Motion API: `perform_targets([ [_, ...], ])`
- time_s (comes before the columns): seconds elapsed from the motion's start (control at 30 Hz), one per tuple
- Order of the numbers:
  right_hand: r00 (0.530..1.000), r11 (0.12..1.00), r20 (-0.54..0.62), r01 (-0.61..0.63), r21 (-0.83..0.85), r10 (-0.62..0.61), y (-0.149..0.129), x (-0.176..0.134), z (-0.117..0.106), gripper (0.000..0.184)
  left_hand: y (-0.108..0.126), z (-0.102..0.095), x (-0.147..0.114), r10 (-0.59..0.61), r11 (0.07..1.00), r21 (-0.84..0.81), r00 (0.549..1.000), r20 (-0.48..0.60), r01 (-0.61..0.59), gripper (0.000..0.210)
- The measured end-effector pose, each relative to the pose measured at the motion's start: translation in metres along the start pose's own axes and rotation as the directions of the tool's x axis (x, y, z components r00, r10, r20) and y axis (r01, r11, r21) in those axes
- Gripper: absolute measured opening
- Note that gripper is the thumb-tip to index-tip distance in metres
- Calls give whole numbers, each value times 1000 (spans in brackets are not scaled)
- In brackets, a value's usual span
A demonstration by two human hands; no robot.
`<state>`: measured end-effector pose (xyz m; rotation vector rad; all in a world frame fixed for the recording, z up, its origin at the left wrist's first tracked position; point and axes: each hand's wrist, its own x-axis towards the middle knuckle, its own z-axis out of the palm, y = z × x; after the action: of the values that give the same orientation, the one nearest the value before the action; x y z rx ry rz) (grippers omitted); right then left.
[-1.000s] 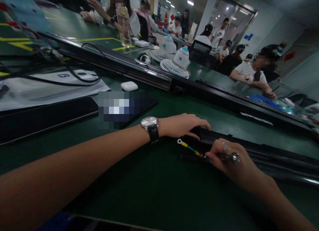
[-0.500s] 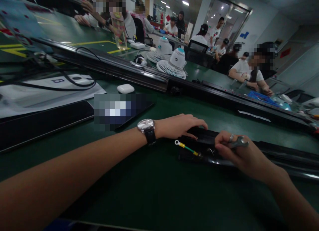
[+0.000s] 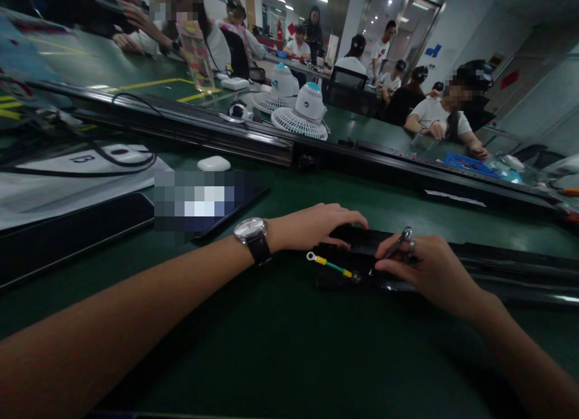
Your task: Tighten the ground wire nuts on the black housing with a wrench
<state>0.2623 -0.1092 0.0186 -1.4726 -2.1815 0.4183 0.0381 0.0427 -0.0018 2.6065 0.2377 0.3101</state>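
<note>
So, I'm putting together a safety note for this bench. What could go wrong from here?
The wrench in the right hand is close to the green-and-yellow wire, so a slip might knock or bend it.

The wire's ring terminal looks unfastened and could snag.

The left hand is at the end of the black rail, so it might get pinched if the rail shifts.

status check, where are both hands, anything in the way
Left hand at end of long black grooved rail. Right hand holding silver metal wrench. Green wire with yellow sleeves and silver ring at rail's end, close to both hands, possible snag.
</note>
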Motion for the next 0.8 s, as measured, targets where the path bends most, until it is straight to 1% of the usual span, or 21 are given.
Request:
perform_targets([
  [0.07, 998, 1000, -63, 21, -4, -21, -3, -2, 0, 7, 0, 0, 0, 2, 1000, -2, 1000, -2, -2, 43],
  [0.1, 997, 999, -72, 36, -4, -36, -5, -3, 0, 8, 0, 0, 0, 2, 1000, -3, 1000, -2, -2, 43],
  [0.2, 997, 997, -32, 77, 2, -77, -11, -6, -1, 12, 0, 0, 0, 1, 1000, -7, 1000, -5, -1, 43],
  [0.33, 997, 997, 12, 81, -14, -81, -12, -9, 0, 12, 1, 0, 0, 0, 1000, -12, 1000, -1, 0, 44],
  [0.47, 995, 994, 27, 101, -38, -100, -10, -9, 2, 12, 1, 0, 0, -17, 1000, -9, 1000, 11, 17, 44],
  [0.67, 994, 995, 33, 103, -5, -102, -12, -7, 4, 9, 1, 0, 0, -10, 1000, -5, 1000, -1, 10, 45],
  [0.8, 993, 995, 51, 104, -4, -104, -12, -7, 4, 11, 0, 0, 0, -13, 1000, -2, 1000, -1, 13, 44],
])
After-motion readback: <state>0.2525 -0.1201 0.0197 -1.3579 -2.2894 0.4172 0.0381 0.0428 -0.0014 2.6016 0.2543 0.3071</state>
